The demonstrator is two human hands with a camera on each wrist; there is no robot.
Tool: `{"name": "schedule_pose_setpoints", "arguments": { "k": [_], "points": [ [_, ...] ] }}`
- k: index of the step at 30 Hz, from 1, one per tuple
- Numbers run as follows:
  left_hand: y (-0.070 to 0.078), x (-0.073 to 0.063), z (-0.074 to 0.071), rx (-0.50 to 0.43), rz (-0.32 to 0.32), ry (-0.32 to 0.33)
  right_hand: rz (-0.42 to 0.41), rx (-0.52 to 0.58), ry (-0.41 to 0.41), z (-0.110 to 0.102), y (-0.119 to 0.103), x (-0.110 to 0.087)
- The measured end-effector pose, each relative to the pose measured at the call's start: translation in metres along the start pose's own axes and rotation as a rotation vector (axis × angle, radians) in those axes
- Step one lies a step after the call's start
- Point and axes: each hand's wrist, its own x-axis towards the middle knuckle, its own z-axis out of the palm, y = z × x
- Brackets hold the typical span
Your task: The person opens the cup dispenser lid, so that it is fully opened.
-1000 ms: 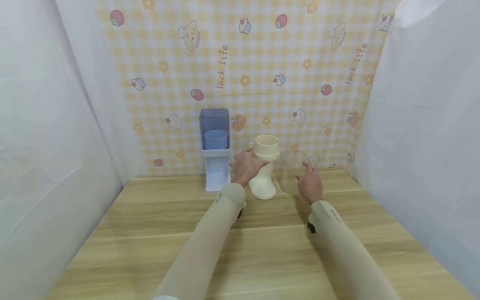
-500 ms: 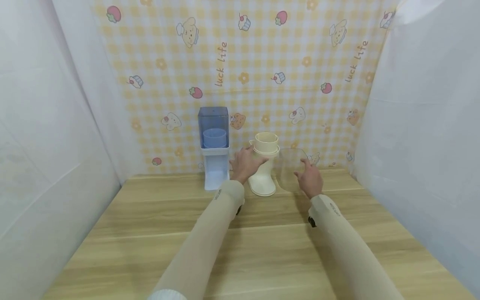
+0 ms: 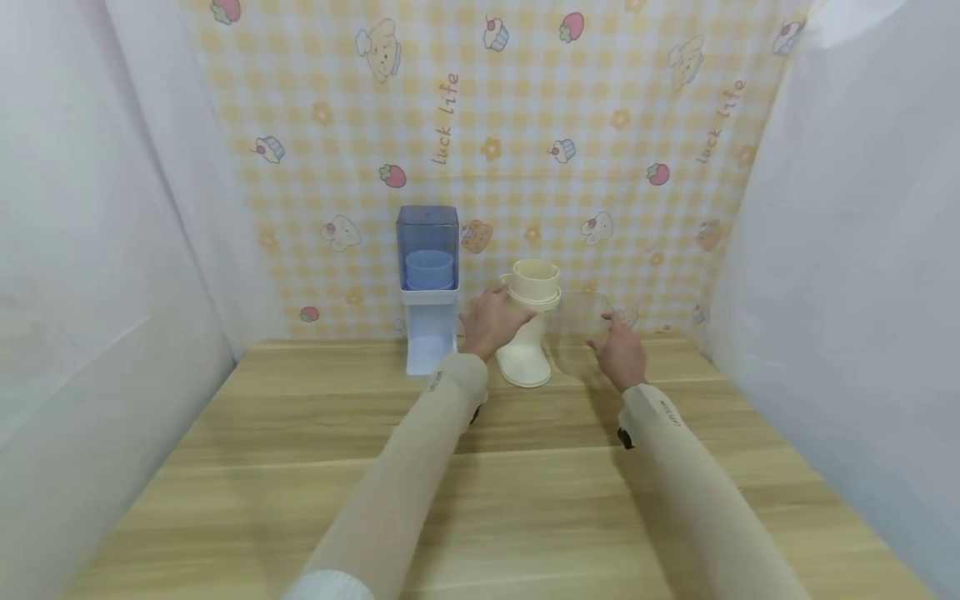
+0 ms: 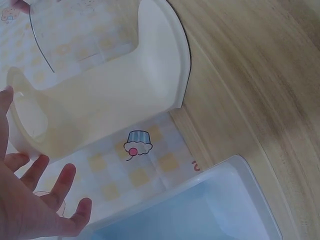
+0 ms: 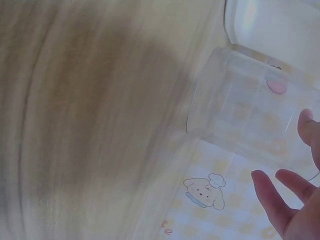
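Note:
A cream dispenser stand with a curved foot and a round cup-like top stands upright on the table. My left hand holds it at the collar below that top; in the left wrist view the thumb meets the collar's rim while the other fingers spread out beside it. To the right stands a clear square-sided container, hard to see in the head view. My right hand grips its right side, thumb over one face and the other fingers along the adjoining edge.
Left of the cream stand, close to my left hand, is a blue-white dispenser with a clear smoky-blue hood. A checked cartoon-print cloth hangs behind the wooden table. White sheets close both sides.
The head view shifts slightly, moving everything a little upward in the frame. Both hands keep their places at the cream stand and the clear container.

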Motion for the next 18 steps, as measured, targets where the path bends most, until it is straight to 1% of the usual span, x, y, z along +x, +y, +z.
{"name": "schedule_pose_setpoints", "arguments": {
  "k": [6,10,13,18],
  "points": [
    [0.0,0.002,-0.002,0.005,-0.011,-0.006,-0.022,0.007,0.022,0.001,0.001,0.006],
    [-0.001,0.002,-0.002,0.007,-0.015,-0.018,-0.004,0.011,0.027,0.002,0.004,0.009],
    [-0.001,0.003,-0.001,0.026,-0.009,-0.027,0.015,0.021,0.038,0.004,0.008,0.009],
    [-0.001,0.006,0.002,0.042,-0.002,0.003,0.018,0.037,0.047,0.01,0.012,0.012]
  ]
}}
